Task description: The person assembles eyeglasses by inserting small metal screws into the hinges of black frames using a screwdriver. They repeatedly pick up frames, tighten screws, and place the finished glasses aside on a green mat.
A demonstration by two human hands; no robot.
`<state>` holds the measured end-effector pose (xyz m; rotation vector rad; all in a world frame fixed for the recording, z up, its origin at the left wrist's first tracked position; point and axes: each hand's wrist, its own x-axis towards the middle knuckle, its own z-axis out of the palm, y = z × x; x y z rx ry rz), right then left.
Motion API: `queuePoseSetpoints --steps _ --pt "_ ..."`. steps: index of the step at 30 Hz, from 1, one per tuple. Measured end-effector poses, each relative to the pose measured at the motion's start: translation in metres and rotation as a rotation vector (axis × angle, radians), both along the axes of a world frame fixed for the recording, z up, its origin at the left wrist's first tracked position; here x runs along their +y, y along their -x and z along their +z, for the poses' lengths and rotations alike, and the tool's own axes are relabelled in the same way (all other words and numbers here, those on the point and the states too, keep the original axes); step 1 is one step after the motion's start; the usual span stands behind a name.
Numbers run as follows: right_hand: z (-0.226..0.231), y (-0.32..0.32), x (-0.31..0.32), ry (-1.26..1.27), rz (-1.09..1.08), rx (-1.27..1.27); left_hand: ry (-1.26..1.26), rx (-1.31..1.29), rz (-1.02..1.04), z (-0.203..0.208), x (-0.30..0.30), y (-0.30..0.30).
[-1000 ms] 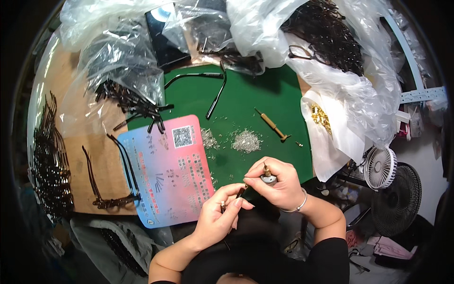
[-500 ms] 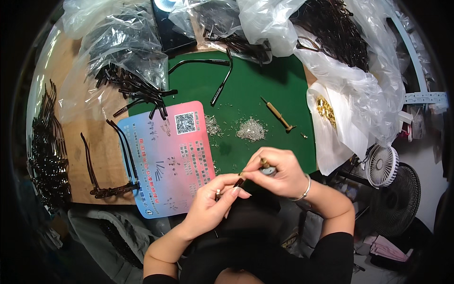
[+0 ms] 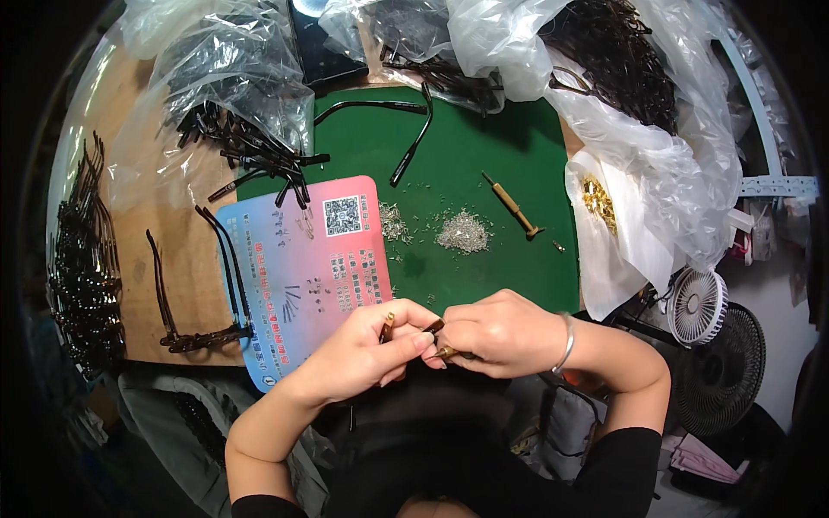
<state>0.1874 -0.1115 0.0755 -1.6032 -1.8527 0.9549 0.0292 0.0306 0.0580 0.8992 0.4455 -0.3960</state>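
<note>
Here, by the near edge of the green mat (image 3: 509, 121), the left hand (image 3: 358, 350) has its grip pinched on a dark glasses part (image 3: 433, 327); the right hand (image 3: 505, 338) curls its grip closed around a brass-coloured tool (image 3: 446, 352) (mostly hidden). Tiny silvery pieces (image 3: 465, 231) lie heaped on the mat.

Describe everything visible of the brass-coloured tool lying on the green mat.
The brass-coloured tool is slim and straight, metallic-looking, with a thin darker tip, a handle and a wider end. It lies on the green mat, tip toward the upper left, wide end toward the lower right, between the larger pile of silvery bits and the white sheet. Only the mat appears to touch it; the right hand is apart.
</note>
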Motion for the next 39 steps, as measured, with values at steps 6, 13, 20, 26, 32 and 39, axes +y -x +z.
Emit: queuePoseSetpoints --steps 6,13,20,26,32,39 --pt "0.006 -0.01 -0.009 -0.082 -0.315 0.188 0.09 0.004 0.06 -0.006 -0.002 0.018" --pt "0.002 0.0 -0.003 -0.122 -0.292 0.176 0.123 0.032 0.019 -0.001 -0.005 0.013" --pt "-0.002 0.001 0.001 -0.124 -0.254 0.209 0.089 0.019 -0.012 -0.002 -0.004 0.013" --pt "-0.02 -0.002 0.004 0.015 -0.26 0.586 0.131 -0.047 0.042 -0.013 -0.009 0.02" --pt "-0.013 -0.008 0.004 0.606 -0.436 0.954 -0.065 -0.092 0.045 -0.009 -0.018 0.017" --pt "-0.02 0.007 -0.023 0.527 -0.58 0.795 -0.296 -0.31 0.095 -0.012 -0.04 0.01"
